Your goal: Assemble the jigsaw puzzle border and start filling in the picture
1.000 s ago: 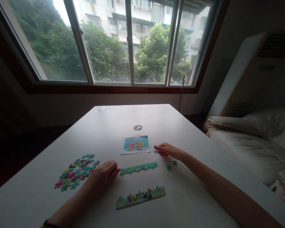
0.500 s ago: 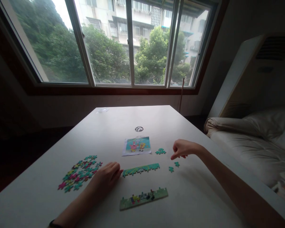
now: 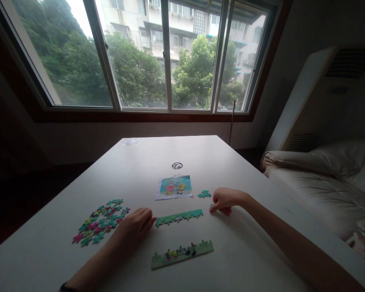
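My left hand (image 3: 141, 220) rests on the table with its fingers curled, its fingertips at the left end of a teal jigsaw strip (image 3: 179, 218) with a knobbed lower edge. To the right of that strip, my right hand (image 3: 226, 200) is closed in a pinch. A bit of a teal puzzle piece (image 3: 211, 206) shows at its fingertips; the rest is hidden. Just left of this hand lies a small cluster of joined teal pieces (image 3: 205, 194). Nearer to me is a green jigsaw strip (image 3: 182, 254) with dark and yellow figures along its knobbed upper edge.
A heap of loose puzzle pieces (image 3: 101, 223) lies left of my left hand. Behind the teal strip is a picture sheet (image 3: 175, 186) with cartoon figures, and beyond it a round hole-like mark (image 3: 177, 166). A cushioned seat (image 3: 307, 190) stands right of the white table (image 3: 158, 154).
My right hand has come down and left, toward the teal strip's right end. Two loose teal pieces that lay below it no longer show there. My left hand stays in place.
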### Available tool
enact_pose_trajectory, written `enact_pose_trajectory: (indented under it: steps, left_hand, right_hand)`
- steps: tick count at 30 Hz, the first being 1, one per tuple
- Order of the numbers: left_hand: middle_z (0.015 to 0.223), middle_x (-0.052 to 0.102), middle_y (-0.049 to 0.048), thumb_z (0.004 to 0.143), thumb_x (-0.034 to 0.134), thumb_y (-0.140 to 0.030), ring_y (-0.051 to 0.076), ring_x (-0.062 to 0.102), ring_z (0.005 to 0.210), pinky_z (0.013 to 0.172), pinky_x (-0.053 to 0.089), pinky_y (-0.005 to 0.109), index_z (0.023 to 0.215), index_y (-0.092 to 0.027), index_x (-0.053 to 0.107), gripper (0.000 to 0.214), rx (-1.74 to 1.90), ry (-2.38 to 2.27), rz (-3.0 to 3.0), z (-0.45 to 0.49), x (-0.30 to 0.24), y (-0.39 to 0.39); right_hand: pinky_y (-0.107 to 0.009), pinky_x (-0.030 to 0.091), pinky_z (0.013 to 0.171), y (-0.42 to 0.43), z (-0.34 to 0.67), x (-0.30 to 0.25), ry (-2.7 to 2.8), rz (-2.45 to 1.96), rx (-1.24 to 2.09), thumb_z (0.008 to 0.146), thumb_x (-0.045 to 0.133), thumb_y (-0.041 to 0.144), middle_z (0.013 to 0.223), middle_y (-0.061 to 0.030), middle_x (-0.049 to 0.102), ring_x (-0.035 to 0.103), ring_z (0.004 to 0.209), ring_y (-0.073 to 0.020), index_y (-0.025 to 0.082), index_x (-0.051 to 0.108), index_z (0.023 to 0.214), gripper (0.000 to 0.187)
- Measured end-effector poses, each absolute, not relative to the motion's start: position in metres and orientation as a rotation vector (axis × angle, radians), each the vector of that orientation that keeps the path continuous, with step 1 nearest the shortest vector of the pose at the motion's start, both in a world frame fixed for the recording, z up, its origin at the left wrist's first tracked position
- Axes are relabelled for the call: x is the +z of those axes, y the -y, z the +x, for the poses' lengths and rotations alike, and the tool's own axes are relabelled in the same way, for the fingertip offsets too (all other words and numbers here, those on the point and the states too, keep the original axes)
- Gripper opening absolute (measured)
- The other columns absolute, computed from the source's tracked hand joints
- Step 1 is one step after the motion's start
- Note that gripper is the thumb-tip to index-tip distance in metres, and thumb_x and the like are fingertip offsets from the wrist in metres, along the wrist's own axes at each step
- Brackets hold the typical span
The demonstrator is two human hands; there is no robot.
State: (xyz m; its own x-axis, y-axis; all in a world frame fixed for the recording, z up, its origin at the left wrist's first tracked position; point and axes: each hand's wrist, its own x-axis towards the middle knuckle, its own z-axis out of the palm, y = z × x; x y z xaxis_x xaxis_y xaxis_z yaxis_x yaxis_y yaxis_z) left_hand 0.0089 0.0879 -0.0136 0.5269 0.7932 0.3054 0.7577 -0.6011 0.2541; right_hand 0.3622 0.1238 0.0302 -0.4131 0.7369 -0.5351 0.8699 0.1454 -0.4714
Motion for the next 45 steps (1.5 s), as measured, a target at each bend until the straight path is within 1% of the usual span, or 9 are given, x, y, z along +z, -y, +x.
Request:
enact_pose_trajectory:
  steps: [4, 7, 10, 12, 14, 19, 27, 32, 45]
  left_hand:
    - [0.068, 0.052, 0.0007, 0.091, 0.036, -0.033, 0.015, 0.050, 0.061, 0.058, 0.035, 0.025, 0.067, -0.020, 0.042, 0.028, 0.617, -1.341, 2.662, 0.008, -0.016, -0.089]
    - [0.067, 0.052, 0.0004, 0.090, 0.037, -0.033, 0.015, 0.050, 0.060, 0.057, 0.034, 0.025, 0.066, -0.020, 0.042, 0.028, 0.631, -1.342, 2.660, 0.008, -0.016, -0.090]
    - [0.066, 0.052, 0.0004, 0.089, 0.038, -0.032, 0.015, 0.050, 0.060, 0.056, 0.034, 0.024, 0.065, -0.020, 0.043, 0.027, 0.644, -1.336, 2.657, 0.008, -0.015, -0.091]
    - [0.066, 0.052, 0.0005, 0.089, 0.038, -0.031, 0.016, 0.050, 0.060, 0.056, 0.035, 0.024, 0.065, -0.020, 0.043, 0.027, 0.656, -1.332, 2.652, 0.009, -0.014, -0.090]
    - [0.066, 0.053, 0.0006, 0.089, 0.038, -0.031, 0.016, 0.051, 0.060, 0.056, 0.035, 0.024, 0.065, -0.020, 0.043, 0.027, 0.657, -1.332, 2.648, 0.009, -0.014, -0.090]
    - [0.066, 0.053, 0.0003, 0.089, 0.039, -0.032, 0.016, 0.051, 0.060, 0.056, 0.035, 0.024, 0.065, -0.021, 0.043, 0.027, 0.668, -1.330, 2.644, 0.009, -0.015, -0.090]
    - [0.068, 0.053, 0.0010, 0.090, 0.036, -0.032, 0.016, 0.051, 0.062, 0.057, 0.035, 0.024, 0.066, -0.021, 0.041, 0.027, 0.609, -1.338, 2.667, 0.008, -0.015, -0.090]
    - [0.068, 0.053, 0.0009, 0.090, 0.036, -0.032, 0.016, 0.051, 0.062, 0.058, 0.035, 0.024, 0.067, -0.021, 0.041, 0.027, 0.610, -1.344, 2.667, 0.008, -0.014, -0.090]
    - [0.068, 0.051, 0.0013, 0.092, 0.032, -0.031, 0.016, 0.051, 0.062, 0.059, 0.035, 0.026, 0.067, -0.020, 0.039, 0.028, 0.548, -1.348, 2.694, 0.008, -0.016, -0.091]
  right_hand:
    - [-0.025, 0.042, 0.053, -0.128, 0.364, 0.037, -2.269, 1.588, -1.166, 0.073, 0.051, 0.059, 0.041, -0.0009, 0.054, 0.049, 0.039, -0.0104, 0.014, 0.055, 0.045, 0.053]
    - [-0.024, 0.038, 0.050, -0.135, 0.377, 0.048, -2.372, 1.684, -1.173, 0.077, 0.044, 0.060, 0.042, -0.0009, 0.053, 0.048, 0.040, -0.0099, 0.013, 0.062, 0.056, 0.055]
    - [-0.022, 0.038, 0.051, -0.147, 0.400, 0.055, -2.569, 1.903, -1.022, 0.078, 0.049, 0.050, 0.054, -0.0021, 0.059, 0.052, 0.049, -0.0108, 0.012, 0.064, 0.071, 0.041]
    - [-0.022, 0.039, 0.053, -0.154, 0.415, 0.053, -2.597, 2.055, -0.881, 0.074, 0.056, 0.042, 0.062, -0.0034, 0.062, 0.055, 0.055, -0.0120, 0.012, 0.064, 0.076, 0.031]
    - [-0.022, 0.038, 0.054, -0.159, 0.426, 0.048, -2.600, 2.055, -0.784, 0.067, 0.063, 0.038, 0.068, -0.0042, 0.064, 0.055, 0.060, -0.0132, 0.013, 0.066, 0.077, 0.027]
    - [-0.023, 0.038, 0.054, -0.160, 0.431, 0.036, -2.529, 1.855, -0.800, 0.055, 0.072, 0.036, 0.068, -0.0026, 0.063, 0.054, 0.062, -0.0145, 0.014, 0.069, 0.077, 0.031]
    - [-0.022, 0.040, 0.056, -0.159, 0.425, 0.035, -2.522, 1.722, -1.004, 0.057, 0.069, 0.027, 0.068, -0.0013, 0.063, 0.055, 0.061, -0.0136, 0.015, 0.069, 0.080, 0.026]
    - [-0.022, 0.041, 0.056, -0.157, 0.423, 0.036, -2.539, 1.634, -1.065, 0.060, 0.069, 0.030, 0.069, -0.0024, 0.063, 0.056, 0.063, -0.0139, 0.014, 0.068, 0.081, 0.027]
    - [-0.019, 0.039, 0.053, -0.148, 0.406, 0.039, -2.506, 1.499, -1.037, 0.051, 0.077, 0.035, 0.070, 0.0007, 0.060, 0.053, 0.063, -0.0119, 0.015, 0.065, 0.078, 0.035]
